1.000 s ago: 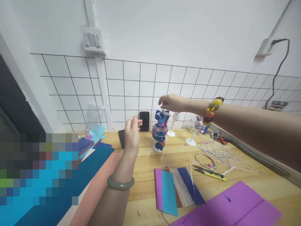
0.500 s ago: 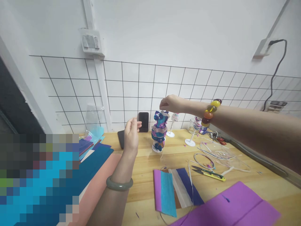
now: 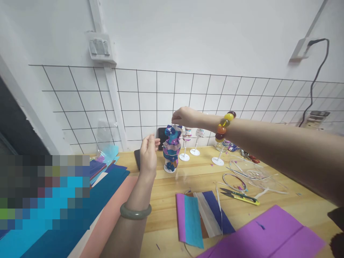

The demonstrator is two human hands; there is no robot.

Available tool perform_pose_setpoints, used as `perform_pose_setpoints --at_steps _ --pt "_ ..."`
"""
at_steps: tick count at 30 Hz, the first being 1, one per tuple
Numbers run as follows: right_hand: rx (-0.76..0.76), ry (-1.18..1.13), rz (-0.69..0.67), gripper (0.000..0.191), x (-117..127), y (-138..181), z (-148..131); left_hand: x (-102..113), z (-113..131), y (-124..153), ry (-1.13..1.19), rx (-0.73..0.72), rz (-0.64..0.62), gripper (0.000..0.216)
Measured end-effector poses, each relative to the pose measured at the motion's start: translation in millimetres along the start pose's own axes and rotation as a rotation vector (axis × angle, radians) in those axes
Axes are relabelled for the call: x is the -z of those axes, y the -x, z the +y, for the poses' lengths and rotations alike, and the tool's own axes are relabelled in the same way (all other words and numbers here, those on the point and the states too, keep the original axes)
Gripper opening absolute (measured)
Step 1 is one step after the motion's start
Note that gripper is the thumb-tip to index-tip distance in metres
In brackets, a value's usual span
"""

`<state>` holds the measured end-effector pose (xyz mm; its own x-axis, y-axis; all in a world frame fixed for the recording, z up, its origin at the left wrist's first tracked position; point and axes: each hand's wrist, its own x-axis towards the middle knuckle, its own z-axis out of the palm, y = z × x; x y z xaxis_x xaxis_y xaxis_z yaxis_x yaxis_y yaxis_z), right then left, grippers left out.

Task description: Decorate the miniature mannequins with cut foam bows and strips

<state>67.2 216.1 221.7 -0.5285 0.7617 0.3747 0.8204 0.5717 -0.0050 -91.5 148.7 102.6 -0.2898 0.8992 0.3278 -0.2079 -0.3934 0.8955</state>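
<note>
My right hand [image 3: 184, 115] pinches the top of a small dress form [image 3: 172, 147] dressed in blue, purple and pinkish ruffles with a blue bow. Its round white base is at or just over the table surface; I cannot tell whether it touches. To the left of it, my left hand [image 3: 148, 150] is raised with loosely bent fingers and holds nothing visible. Behind the dressed figure stands a dark phone [image 3: 161, 139], partly covered by it. Further small figures on white stands, one at the middle [image 3: 184, 156] and one at the right [image 3: 218, 161], are close by.
Folded purple paper [image 3: 266, 233] and a strip bundle in several colours [image 3: 193, 220] lie in front. Yellow-handled thread snips [image 3: 243, 198] and tangled clear cord [image 3: 249, 172] are at the right. Blue and peach sheets [image 3: 107, 186] cover the left side. A tiled wall [image 3: 146, 102] bounds the back.
My right hand has moved left with the dress form, which now partly covers the phone and uncovers another stand behind. My left hand has barely moved.
</note>
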Motion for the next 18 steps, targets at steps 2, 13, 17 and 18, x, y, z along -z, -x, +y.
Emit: perform_pose_setpoints --at_steps 2,13,17,18 --pt "0.002 -0.002 0.009 0.019 -0.8 -1.4 -0.7 -0.2 -0.2 -0.1 -0.002 0.002 0.001 0.042" --pt "-0.033 -0.056 0.008 0.028 7.8 16.4 0.2 0.0 -5.2 -0.4 -0.024 -0.003 -0.014 0.044" --pt "-0.057 -0.068 0.016 0.032 11.4 33.6 8.7 0.1 -7.7 -0.9 -0.040 0.007 -0.018 0.045" --pt "-0.065 -0.074 0.020 0.032 12.8 40.9 10.0 0.0 -7.8 -0.9 -0.045 0.009 -0.018 0.045"
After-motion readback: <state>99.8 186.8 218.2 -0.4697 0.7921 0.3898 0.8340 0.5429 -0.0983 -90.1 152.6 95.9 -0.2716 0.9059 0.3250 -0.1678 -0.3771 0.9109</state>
